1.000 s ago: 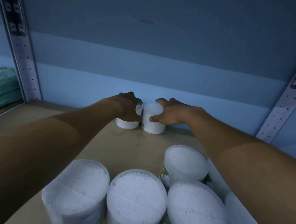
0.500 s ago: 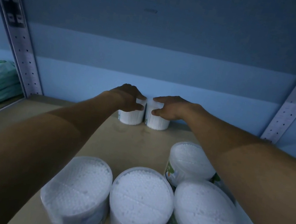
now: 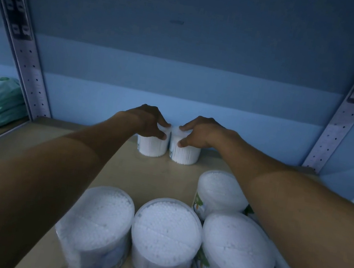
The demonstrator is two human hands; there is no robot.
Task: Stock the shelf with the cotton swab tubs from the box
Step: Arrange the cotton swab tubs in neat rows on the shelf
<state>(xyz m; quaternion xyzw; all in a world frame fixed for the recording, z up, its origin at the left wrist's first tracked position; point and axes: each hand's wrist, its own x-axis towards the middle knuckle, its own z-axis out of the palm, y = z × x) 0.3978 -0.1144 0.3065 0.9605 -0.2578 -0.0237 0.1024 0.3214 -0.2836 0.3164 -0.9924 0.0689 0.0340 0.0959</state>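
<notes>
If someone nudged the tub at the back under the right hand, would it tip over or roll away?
Probably neither. The right back tub stands upright on the flat shelf board, looks squat, and sits close beside the left back tub. Packed with swabs, it is likely light and would slide. The right hand holds its top in a grip; on its side it could roll.

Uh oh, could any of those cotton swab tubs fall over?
Maybe. The left hand and right hand each grip a tub at the back; the left tub and right tub stand nearly touching, so one could nudge the other. Pulling the arms back might knock the front tubs.
</notes>
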